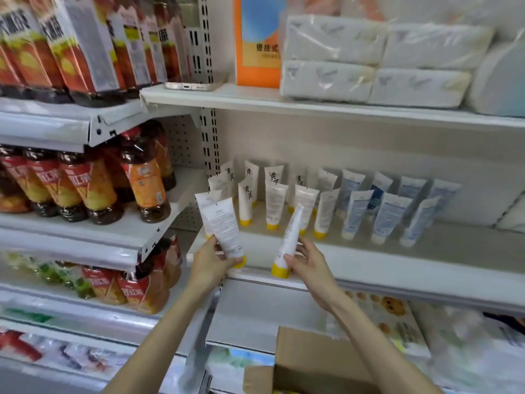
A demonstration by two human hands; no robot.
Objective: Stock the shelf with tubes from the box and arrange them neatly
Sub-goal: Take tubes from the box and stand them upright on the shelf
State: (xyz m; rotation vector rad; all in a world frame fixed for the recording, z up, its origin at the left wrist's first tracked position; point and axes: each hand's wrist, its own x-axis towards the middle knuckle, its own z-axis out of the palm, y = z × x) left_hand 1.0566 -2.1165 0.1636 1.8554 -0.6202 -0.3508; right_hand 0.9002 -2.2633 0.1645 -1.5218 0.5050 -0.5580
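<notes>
Left hand [210,263] grips white yellow-capped tubes [224,228], cap down, at the shelf [397,268] front edge. Right hand [309,265] pinches another yellow-capped tube [289,237], tilted, cap on the shelf lip. Stocked yellow-capped tubes [274,206] stand upright behind, blue-white tubes [389,214] to their right. Cardboard box [306,356] open below.

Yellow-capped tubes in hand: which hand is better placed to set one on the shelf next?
Probably the right hand: it grips a single tube, cap down at the shelf front edge before the standing row. The left hand holds what looks like two tubes together, further left.
</notes>
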